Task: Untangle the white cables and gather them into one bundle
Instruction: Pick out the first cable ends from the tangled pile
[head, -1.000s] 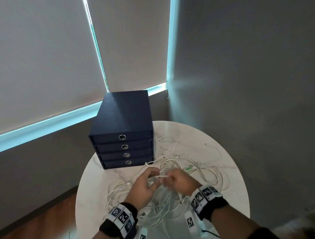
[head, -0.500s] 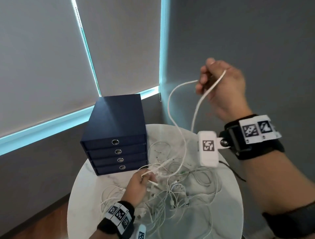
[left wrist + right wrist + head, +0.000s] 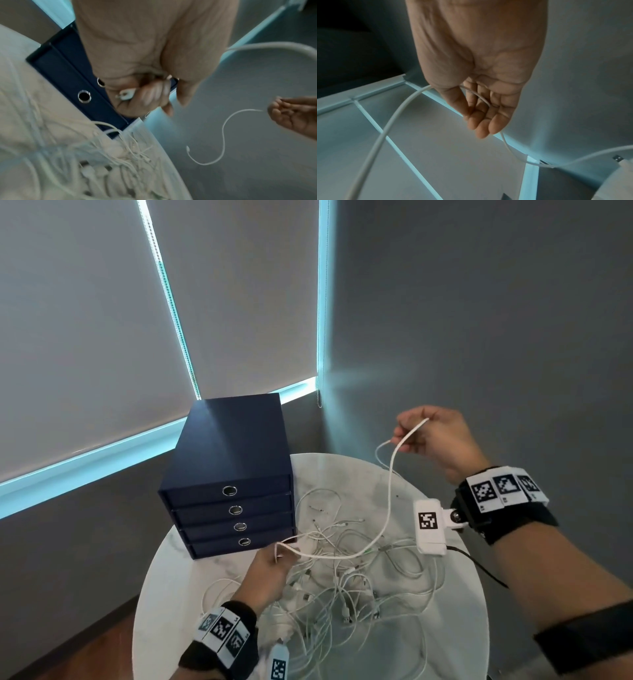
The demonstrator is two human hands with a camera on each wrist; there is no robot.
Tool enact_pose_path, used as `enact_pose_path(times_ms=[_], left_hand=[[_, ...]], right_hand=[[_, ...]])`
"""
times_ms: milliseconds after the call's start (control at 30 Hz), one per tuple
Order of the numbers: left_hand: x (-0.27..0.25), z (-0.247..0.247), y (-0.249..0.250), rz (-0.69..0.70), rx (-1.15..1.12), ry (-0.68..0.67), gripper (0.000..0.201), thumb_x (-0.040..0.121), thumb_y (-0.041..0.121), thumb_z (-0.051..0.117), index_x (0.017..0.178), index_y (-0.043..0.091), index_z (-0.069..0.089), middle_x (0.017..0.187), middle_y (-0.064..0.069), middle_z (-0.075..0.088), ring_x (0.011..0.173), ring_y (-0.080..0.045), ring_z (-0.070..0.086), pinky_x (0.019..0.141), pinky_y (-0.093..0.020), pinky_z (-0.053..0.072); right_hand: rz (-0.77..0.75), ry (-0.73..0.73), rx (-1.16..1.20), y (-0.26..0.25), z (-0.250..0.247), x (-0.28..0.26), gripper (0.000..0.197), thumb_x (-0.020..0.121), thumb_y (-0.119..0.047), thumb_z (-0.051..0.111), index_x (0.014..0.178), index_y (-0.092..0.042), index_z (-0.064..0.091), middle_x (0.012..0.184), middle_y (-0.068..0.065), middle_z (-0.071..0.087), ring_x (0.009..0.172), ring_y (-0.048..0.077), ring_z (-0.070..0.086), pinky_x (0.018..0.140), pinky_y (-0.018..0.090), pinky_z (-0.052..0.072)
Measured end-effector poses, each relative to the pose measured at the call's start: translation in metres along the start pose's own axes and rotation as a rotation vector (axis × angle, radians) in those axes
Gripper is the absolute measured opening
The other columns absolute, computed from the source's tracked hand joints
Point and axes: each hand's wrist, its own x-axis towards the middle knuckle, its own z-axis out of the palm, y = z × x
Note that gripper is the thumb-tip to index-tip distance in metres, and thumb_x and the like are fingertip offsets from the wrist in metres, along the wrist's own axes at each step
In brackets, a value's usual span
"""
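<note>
where the head camera looks down, a round white marble table (image 3: pixel 455 642) sits in a room corner, a navy four-drawer box (image 3: pixel 230 474) standing at its back left edge. a loose tangle of white cables (image 3: pixel 346 580) lies spread over the tabletop in front of and to the right of the box. left hand (image 3: pixel 270 571) low over the tangle's left part, just in front of the bottom drawer, fingers curled and pinching one end of a single white cable (image 3: pixel 388 508). that cable sags across the pile, then climbs to the right hand (image 3: pixel 435 440), raised well above the table's far right edge; the cable runs across this hand, its short free end hanging off to the left. both wrists wear black bands with square markers.

left wrist view, blurred: left hand (image 3: pixel 145 67) closed, a white connector (image 3: pixel 126 94) showing between curled fingers. navy box (image 3: pixel 72 75) right behind it, cable pile (image 3: pixel 111 155) below on the table. right hand (image 3: pixel 295 115) at far right, the cable's thin tail (image 3: pixel 223 135) dangling from it in an s-curve against the grey wall.

right wrist view: right hand (image 3: pixel 479 81) with fingers only lightly bent, the white cable (image 3: pixel 476 95) lying across the palm under the thumb (image 3: pixel 453 101) and leaving past the fingertips; the thumb seems to hold it against the fingers, a loose grasp. window blinds behind.
</note>
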Motion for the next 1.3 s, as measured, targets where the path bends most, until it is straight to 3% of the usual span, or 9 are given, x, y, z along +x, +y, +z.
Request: enact_pose_path(times_ms=[100, 233, 400, 500, 600, 767, 1000, 1200, 1300], left_hand=[[-0.006, -0.002, -0.012, 0.083, 0.39, -0.295, 0.02, 0.096, 0.015, 0.055, 0.102, 0.03, 0.067, 0.092, 0.007, 0.069, 0.079, -0.007, 0.066, 0.074, -0.034, 0.056], [-0.018, 0.01, -0.007, 0.035, 0.489, -0.548, 0.061, 0.085, 0.001, 0.043, 0.106, 0.052, 0.069, 0.116, 0.012, 0.068, 0.104, -0.018, 0.069, 0.093, -0.051, 0.055], [-0.027, 0.035, 0.032, -0.066, -0.246, -0.432, 0.034, 0.104, 0.022, 0.048, 0.113, -0.003, 0.07, 0.111, -0.021, 0.073, 0.1, -0.03, 0.072, 0.095, -0.045, 0.054], [-0.023, 0.048, 0.052, -0.168, -0.499, -0.413, 0.06, 0.107, 0.043, 0.031, 0.115, -0.005, 0.066, 0.103, -0.023, 0.072, 0.094, -0.034, 0.071, 0.079, -0.039, 0.054], [-0.012, 0.049, 0.065, -0.261, -0.84, -0.261, 0.039, 0.103, 0.028, 0.042, 0.1, -0.004, 0.063, 0.077, -0.019, 0.067, 0.073, -0.033, 0.07, 0.072, -0.042, 0.055], [0.01, 0.031, 0.063, -0.316, -1.08, 0.053, 0.036, 0.107, 0.025, 0.035, 0.075, 0.015, 0.047, 0.053, 0.003, 0.033, 0.043, -0.014, 0.039, 0.068, -0.039, 0.049], [0.018, 0.002, 0.044, -0.255, -1.129, 0.204, 0.042, 0.108, 0.03, 0.031, 0.07, 0.019, 0.043, 0.049, 0.006, 0.029, 0.038, -0.011, 0.03, 0.064, -0.032, 0.04], [0.022, -0.018, 0.028, -0.215, -1.156, 0.276, 0.041, 0.108, 0.031, 0.032, 0.07, 0.018, 0.043, 0.049, 0.006, 0.03, 0.038, -0.012, 0.03, 0.063, -0.031, 0.038], [0.024, -0.026, 0.019, -0.2, -1.15, 0.306, 0.04, 0.107, 0.032, 0.032, 0.073, 0.018, 0.046, 0.048, 0.007, 0.03, 0.037, -0.01, 0.028, 0.048, -0.026, 0.036]], right_hand=[[0.013, -0.018, -0.012, 0.014, -0.006, 0.001, 0.032, 0.083, 0.019, 0.041, 0.079, -0.004, 0.063, 0.08, 0.019, 0.066, 0.064, 0.022, 0.069, 0.064, 0.031, 0.055], [0.052, -0.148, 0.132, 0.03, -0.005, -0.006, 0.036, 0.074, 0.021, 0.029, 0.077, 0.006, 0.062, 0.086, 0.029, 0.067, 0.076, 0.033, 0.07, 0.071, 0.034, 0.057], [0.036, -0.443, 0.058, 0.053, 0.016, -0.039, 0.016, 0.08, 0.001, 0.053, 0.079, 0.005, 0.068, 0.072, 0.027, 0.067, 0.064, 0.031, 0.066, 0.063, 0.033, 0.056], [0.007, -0.792, -0.148, 0.075, 0.038, -0.075, 0.022, 0.079, 0.016, 0.05, 0.085, 0.005, 0.068, 0.072, 0.02, 0.069, 0.061, 0.02, 0.066, 0.065, 0.03, 0.055], [0.094, -0.985, -0.19, 0.104, 0.05, -0.107, 0.028, 0.07, 0.01, 0.043, 0.075, -0.007, 0.065, 0.064, 0.005, 0.066, 0.053, 0.014, 0.062, 0.055, 0.023, 0.051], [0.272, -0.827, -0.278, 0.166, 0.016, -0.112, 0.035, 0.054, 0.005, 0.033, 0.066, -0.014, 0.059, 0.05, 0.01, 0.052, 0.039, 0.014, 0.045, 0.043, 0.019, 0.035], [0.5, -0.574, -0.564, 0.206, -0.087, -0.102, 0.032, 0.046, -0.007, 0.03, 0.065, -0.011, 0.055, 0.038, 0.003, 0.041, 0.033, 0.014, 0.033, 0.039, 0.019, 0.025], [0.434, -0.137, -0.722, 0.226, -0.16, -0.092, 0.047, 0.069, 0.033, 0.022, 0.073, 0.005, 0.059, 0.047, 0.009, 0.047, 0.032, 0.01, 0.04, 0.034, 0.017, 0.03], [0.373, -0.037, -0.869, 0.23, -0.194, -0.078, 0.046, 0.078, 0.024, 0.048, 0.07, -0.019, 0.065, 0.067, 0.002, 0.061, 0.061, 0.014, 0.055, 0.069, 0.026, 0.048]])
